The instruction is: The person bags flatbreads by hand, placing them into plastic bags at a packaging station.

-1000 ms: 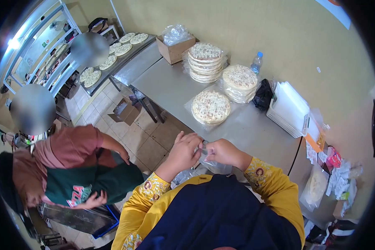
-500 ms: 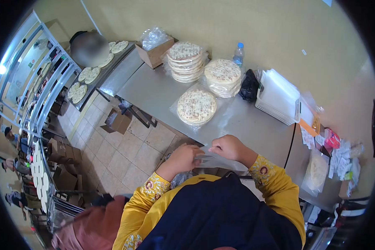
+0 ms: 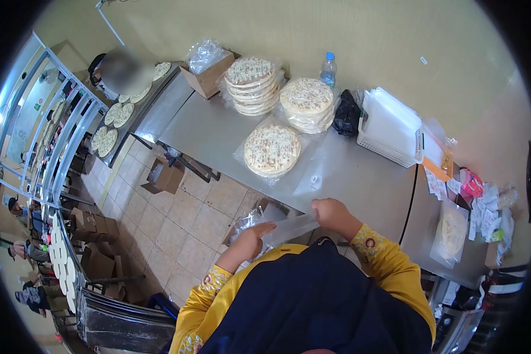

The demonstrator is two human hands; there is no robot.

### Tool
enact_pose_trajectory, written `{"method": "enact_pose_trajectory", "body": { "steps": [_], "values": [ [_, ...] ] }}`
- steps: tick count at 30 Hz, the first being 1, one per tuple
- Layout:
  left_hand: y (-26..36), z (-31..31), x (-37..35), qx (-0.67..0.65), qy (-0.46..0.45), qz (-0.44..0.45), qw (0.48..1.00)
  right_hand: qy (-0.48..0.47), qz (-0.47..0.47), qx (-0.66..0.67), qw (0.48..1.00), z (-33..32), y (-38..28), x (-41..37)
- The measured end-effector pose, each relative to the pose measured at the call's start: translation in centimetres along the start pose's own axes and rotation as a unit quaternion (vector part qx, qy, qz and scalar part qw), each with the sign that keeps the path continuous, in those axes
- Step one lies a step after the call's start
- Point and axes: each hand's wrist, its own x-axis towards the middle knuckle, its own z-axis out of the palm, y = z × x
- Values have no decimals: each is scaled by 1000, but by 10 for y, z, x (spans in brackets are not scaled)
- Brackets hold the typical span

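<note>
A clear plastic bag (image 3: 294, 226) is stretched between my two hands at the near edge of the metal table. My left hand (image 3: 248, 241) grips its left end, fingers closed. On the right side, my right hand (image 3: 331, 213) pinches the other end. Beyond them on the table lies a bagged pizza (image 3: 272, 150). Behind it stand a taller stack of bagged pizzas (image 3: 249, 85) and a second stack (image 3: 306, 104) to its right.
A white basket (image 3: 389, 151), a black bag (image 3: 347, 114) and a bottle (image 3: 328, 71) stand at the back. A cardboard box (image 3: 205, 81) holds plastic. Another bagged pizza (image 3: 452, 231) lies right. People are at the far left.
My hands have moved apart, the left one down and leftward, drawing the bag into a band. The reddish clothing at lower left has gone from view. The camera view has shifted slightly.
</note>
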Motion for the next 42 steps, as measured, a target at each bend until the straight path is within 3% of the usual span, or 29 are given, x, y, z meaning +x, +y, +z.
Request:
{"method": "enact_pose_trajectory", "body": {
  "steps": [2,5,8,10,11,12,14,17,20,26,29,32,36,38,42],
  "values": [
    [-3,5,-10,-10,37,-31,999,41,-21,-9,999,18,-6,6],
    [-27,12,-24,10,113,-92,989,-186,-144,22,972,48,-17,18],
    [-48,2,-41,10,138,-119,983,-262,-185,135,938,65,-11,48],
    [-53,2,-54,-30,151,-169,973,-154,-128,174,964,44,-7,75],
    [-53,2,-60,-37,165,-189,967,-89,-8,286,954,37,-7,88],
    [-51,1,-65,-43,178,-209,961,-21,113,389,914,33,-5,101],
    [-54,1,-75,-31,194,-234,952,119,190,511,830,57,33,142],
    [-62,5,-88,-9,202,-257,945,127,244,578,768,75,60,184],
    [-64,4,-95,-57,213,-286,933,149,324,602,715,58,34,198],
    [-77,2,-107,-85,249,-335,905,299,230,702,604,77,29,243],
    [-89,-2,-116,-90,243,-339,904,303,181,768,534,79,17,257],
    [-62,-24,-110,-183,259,-379,869,247,107,848,456,79,16,254],
    [-40,-56,-109,-207,281,-371,860,194,73,847,490,91,53,234],
    [-28,-73,-110,-226,294,-363,855,154,22,873,463,91,82,197],
    [-7,-101,-108,-260,331,-328,846,179,-51,952,242,45,54,111]
  ]
}}
